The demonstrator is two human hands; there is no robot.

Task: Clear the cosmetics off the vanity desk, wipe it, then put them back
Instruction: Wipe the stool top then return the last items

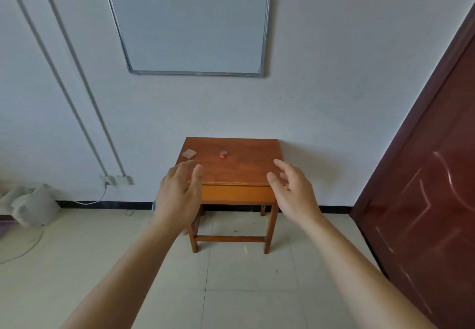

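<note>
A small wooden desk (246, 166) stands against the white wall. A flat pinkish square item (189, 153) lies at its back left corner. Near the middle of the top sits a small red round item (223, 154). My left hand (180, 195) is stretched out in front of the desk's left front corner, fingers relaxed and holding nothing. Over the right front corner my right hand (293, 190) hovers with spread fingers, holding nothing. Neither hand touches the two items.
A whiteboard (190, 20) hangs on the wall above the desk. A dark red door (424, 187) stands at the right. At the left, a grey bag (33, 205) sits on the tiled floor below a wall socket (117, 180) with a white cable.
</note>
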